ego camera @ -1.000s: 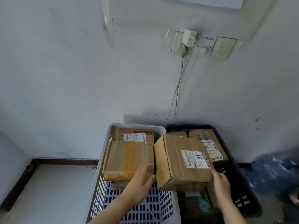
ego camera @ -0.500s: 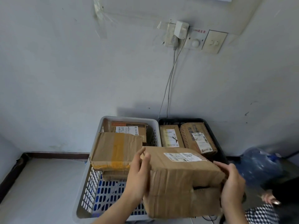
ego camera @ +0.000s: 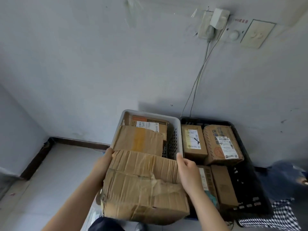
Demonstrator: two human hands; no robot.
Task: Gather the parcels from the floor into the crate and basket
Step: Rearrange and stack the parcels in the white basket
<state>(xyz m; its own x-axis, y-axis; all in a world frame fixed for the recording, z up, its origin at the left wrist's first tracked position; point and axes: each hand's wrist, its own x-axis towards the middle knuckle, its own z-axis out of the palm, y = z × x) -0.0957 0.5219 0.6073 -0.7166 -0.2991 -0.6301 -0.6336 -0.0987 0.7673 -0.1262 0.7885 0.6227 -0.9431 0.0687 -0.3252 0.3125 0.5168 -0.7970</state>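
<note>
I hold a large, crumpled brown cardboard parcel [ego camera: 143, 187] between both hands over the near end of the white basket [ego camera: 179, 130]. My left hand [ego camera: 104, 161] grips its left side and my right hand [ego camera: 187, 170] grips its right side. The basket holds a taped brown box [ego camera: 138, 140] and a labelled box [ego camera: 148, 125] behind it. To the right stands the black crate [ego camera: 245, 179] with several labelled parcels, among them a small box [ego camera: 193, 141] and a wrinkled one [ego camera: 221, 144].
The basket and crate stand against a pale wall with a socket, charger [ego camera: 216, 19] and hanging cables [ego camera: 198, 77]. Bare light floor [ego camera: 50, 177] lies to the left, edged by a dark skirting. A blue bag [ego camera: 290, 174] and checked fabric [ego camera: 270, 219] sit at the right.
The big parcel has swung from above the crate leftward and down over the basket, turning so its label side is out of sight. Both hands moved with it.
</note>
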